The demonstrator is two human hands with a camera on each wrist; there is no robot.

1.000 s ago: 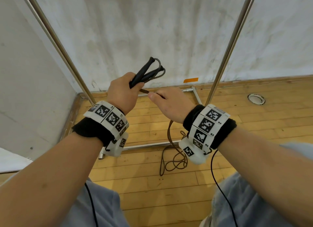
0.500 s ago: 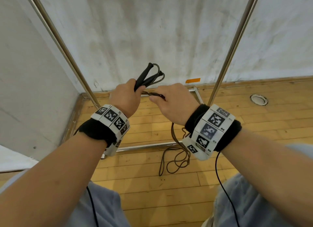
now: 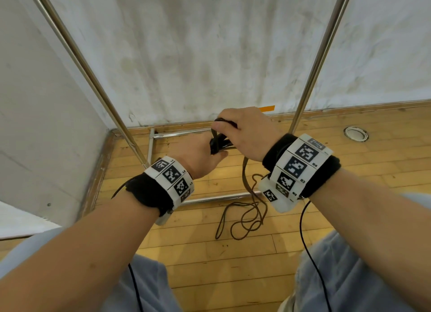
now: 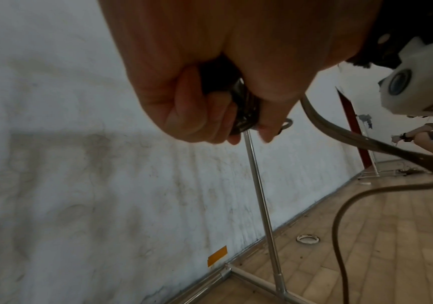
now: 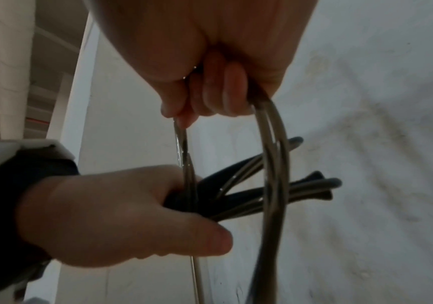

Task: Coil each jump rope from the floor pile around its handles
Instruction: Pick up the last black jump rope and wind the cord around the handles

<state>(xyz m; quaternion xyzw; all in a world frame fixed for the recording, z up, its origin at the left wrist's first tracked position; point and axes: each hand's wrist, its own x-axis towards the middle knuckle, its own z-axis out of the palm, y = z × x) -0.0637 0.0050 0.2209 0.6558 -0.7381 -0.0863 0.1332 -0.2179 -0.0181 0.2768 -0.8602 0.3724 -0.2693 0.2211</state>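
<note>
My left hand (image 3: 203,155) grips the two black handles (image 5: 238,185) of a jump rope, held together and pointing away from me. My right hand (image 3: 245,134) is above and just beyond them, fingers curled round a loop of the brown rope (image 5: 272,144) that passes over the handles. From my hands the rope (image 3: 245,179) hangs down to a loose tangle (image 3: 245,220) on the wooden floor. In the left wrist view my left hand (image 4: 210,102) is closed round the handle ends and wound rope, and the free rope (image 4: 340,205) trails off to the floor.
A metal rack frame stands ahead: slanted poles (image 3: 321,55) and base bars (image 3: 210,198) on the floor by the white wall. A round floor fitting (image 3: 355,133) lies at the right. An orange tape strip (image 3: 268,108) marks the wall base. Another person's arm (image 4: 428,137) shows far right.
My right hand moved up and forward over the handles, carrying the rope around them. The left hand dropped lower and turned the handles flatter. The handles are now mostly hidden behind my right hand.
</note>
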